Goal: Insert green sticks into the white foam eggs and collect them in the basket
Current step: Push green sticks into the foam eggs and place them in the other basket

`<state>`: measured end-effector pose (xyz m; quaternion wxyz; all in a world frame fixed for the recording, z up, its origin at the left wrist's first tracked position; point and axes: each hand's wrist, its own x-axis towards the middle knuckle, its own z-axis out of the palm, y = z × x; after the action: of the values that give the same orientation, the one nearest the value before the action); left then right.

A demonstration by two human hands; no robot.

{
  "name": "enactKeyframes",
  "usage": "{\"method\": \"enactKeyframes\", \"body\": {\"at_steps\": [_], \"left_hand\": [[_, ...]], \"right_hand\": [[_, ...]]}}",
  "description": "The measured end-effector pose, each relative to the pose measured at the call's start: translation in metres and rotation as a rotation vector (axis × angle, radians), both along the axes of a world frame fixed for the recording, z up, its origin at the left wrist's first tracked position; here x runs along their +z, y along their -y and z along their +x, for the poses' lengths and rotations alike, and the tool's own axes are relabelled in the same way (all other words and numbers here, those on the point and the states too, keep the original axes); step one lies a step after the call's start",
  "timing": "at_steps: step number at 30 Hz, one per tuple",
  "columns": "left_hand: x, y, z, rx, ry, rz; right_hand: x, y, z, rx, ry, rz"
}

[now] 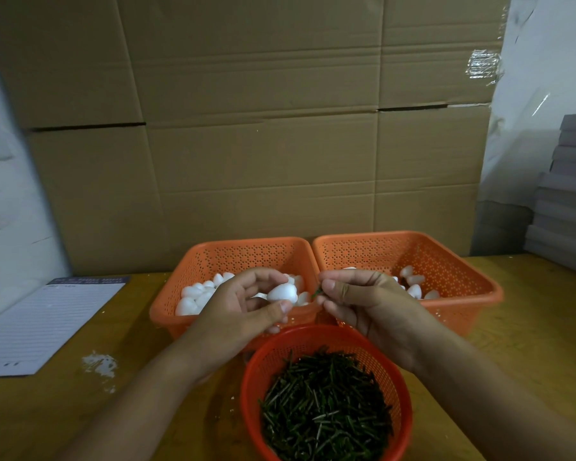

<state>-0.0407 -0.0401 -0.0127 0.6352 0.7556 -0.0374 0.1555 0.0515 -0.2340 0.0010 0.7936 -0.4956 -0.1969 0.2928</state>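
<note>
Presently, a white foam egg [281,292] is pinched in the left hand [243,304] above the orange perforated egg basket [193,261], presented toward a green stick [316,292] pinched in the right hand [356,301], evidently for insertion.

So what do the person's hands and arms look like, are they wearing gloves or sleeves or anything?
No gloves and no sleeves show: both forearms are bare right down to the bottom of the picture. The left hand has nothing on it that I can see, with short, plain nails. The right hand has a thin band around one finger, maybe a ring or rubber band. No watch or bracelet shows.
</note>
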Motion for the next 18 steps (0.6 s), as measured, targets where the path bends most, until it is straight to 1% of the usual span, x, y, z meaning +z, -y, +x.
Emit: {"method": "enactKeyframes", "body": {"at_steps": [12, 18], "left_hand": [[-0.002, -0.002, 0.001, -0.022, 0.0, -0.015], [-0.001, -0.001, 0.001, -0.011, -0.001, -0.003]], "right_hand": [[-0.005, -0.009, -0.007, -0.082, 0.034, 0.005], [-0.006, -0.012, -0.014, -0.116, 0.109, -0.079]]}}
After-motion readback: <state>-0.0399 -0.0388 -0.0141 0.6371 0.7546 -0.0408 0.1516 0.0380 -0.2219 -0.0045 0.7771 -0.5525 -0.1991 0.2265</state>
